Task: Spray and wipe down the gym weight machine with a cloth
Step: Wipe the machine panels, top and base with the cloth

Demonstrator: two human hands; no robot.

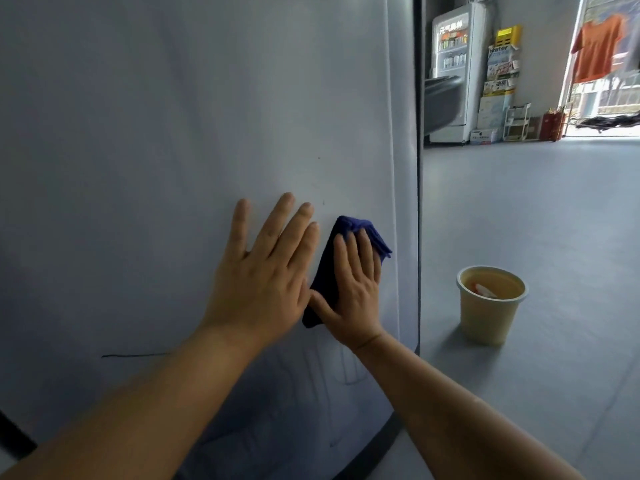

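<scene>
Cloth [327, 271], dark blue and folded, flat against pale grey panel [173, 133] of weight machine, near panel's right edge. Pressed there by right hand [353, 292]: fingers straight and together over upper part of cloth, thumb stretched left across lower part, palm flat, nothing curled around fabric. Blue corners showing above fingertips and below thumb. Just beside it, left hand [263, 268], laid flat on bare panel, fingers straight and slightly spread, pointing up, holding nothing; little-finger side touching or nearly touching left edge of cloth, cannot tell which. Both forearms bare, reaching in from bottom of view.

Thin dark line on panel low at left, under left forearm; a few tiny dark specks above hands. Dark strip along panel's rounded lower right corner and up right edge.

Right of machine, on grey floor [519, 209], cream bucket [490, 306], upright, well apart from hands, with something white and reddish inside, too small to tell what. Farther back against wall, drinks fridge [452, 64] with glass door and lit shelves; beside it stacked cartons [498, 84], small white rack and red canisters. At far right, bright opening with orange shirt [597, 46] hanging in it.
</scene>
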